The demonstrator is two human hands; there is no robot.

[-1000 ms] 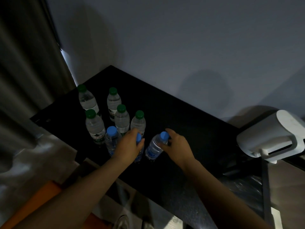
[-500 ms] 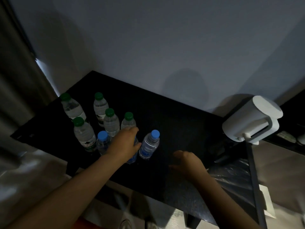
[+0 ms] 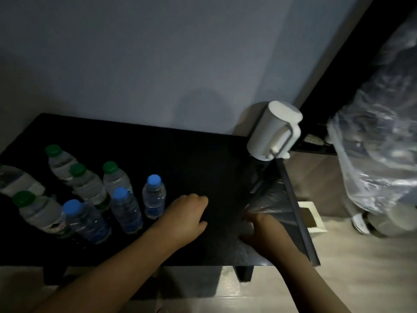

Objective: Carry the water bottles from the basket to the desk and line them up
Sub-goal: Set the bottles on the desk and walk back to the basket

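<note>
On the table, bottles look light, slick; I'd take each mid-body. Left grip empty, relaxed; right grip I cannot tell.

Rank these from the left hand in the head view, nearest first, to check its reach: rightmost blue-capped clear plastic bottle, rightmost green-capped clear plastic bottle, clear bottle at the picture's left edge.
From the left hand:
1. Rightmost blue-capped bottle, just left of it.
2. Rightmost green-capped bottle, behind, further left.
3. Left-edge bottle, far left.
</note>
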